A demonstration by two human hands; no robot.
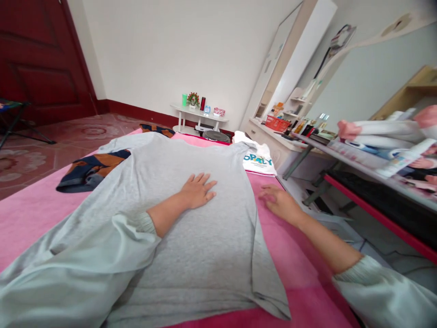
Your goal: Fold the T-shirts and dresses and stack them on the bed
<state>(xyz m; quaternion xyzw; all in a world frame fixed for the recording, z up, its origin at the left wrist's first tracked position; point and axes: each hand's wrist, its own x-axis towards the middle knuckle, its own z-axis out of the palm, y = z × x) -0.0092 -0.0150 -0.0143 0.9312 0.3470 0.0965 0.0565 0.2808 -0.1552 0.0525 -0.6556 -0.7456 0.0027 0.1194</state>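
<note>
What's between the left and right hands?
Head view: from the left hand, part of the grey shirt, then a narrow strip of pink cover before the right hand.

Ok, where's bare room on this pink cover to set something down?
One bare patch of the pink cover lies at left, bordered by the navy-and-orange cloth and the gray shirt. Another strip runs along the shirt's right edge, nearer than the right hand. The middle is crowded: the shirt fills it, with the left hand on top.

Pink cover [27, 214]: grey shirt [211, 241], striped clothing [90, 171], white shirt [257, 157].
</note>
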